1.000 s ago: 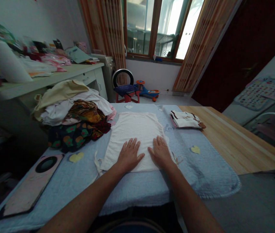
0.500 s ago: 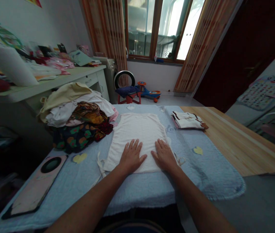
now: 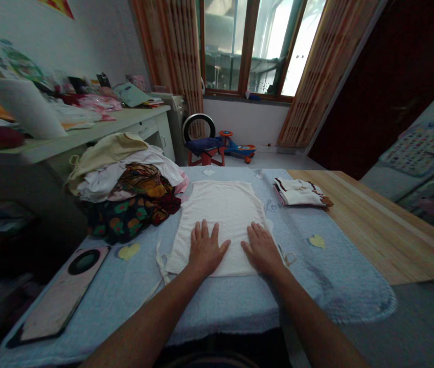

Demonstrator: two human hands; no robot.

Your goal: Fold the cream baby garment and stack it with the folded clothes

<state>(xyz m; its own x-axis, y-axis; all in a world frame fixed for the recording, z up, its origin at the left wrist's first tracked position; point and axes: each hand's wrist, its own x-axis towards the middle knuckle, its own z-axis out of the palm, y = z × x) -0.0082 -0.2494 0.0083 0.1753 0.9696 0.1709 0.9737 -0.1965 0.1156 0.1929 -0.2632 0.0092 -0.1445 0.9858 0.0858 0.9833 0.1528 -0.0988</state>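
A white garment [image 3: 222, 202] with thin ties at its lower corners lies spread flat on a light blue blanket [image 3: 124, 286]. My left hand [image 3: 207, 249] rests palm down on its lower left part, fingers stretched and the thumb out to the right. Over the lower right part lies my right hand [image 3: 261, 249], also flat with fingers extended. Neither hand grips the cloth. One tie [image 3: 161, 260] trails off the left corner towards my left forearm; the other tie [image 3: 289, 257] curls beside my right wrist.
A heap of mixed clothes [image 3: 128, 179] sits at the left. Folded clothes [image 3: 300, 192] lie at the right, near the bare wood of the table [image 3: 385, 225]. A pink and black phone-shaped board [image 3: 61, 296] rests at the near left. Beyond the table stands a red stool [image 3: 206, 153].
The view has shifted slightly, so everything appears a little further right. My left hand's fingers have turned a little to the left; both hands remain flat on the garment.
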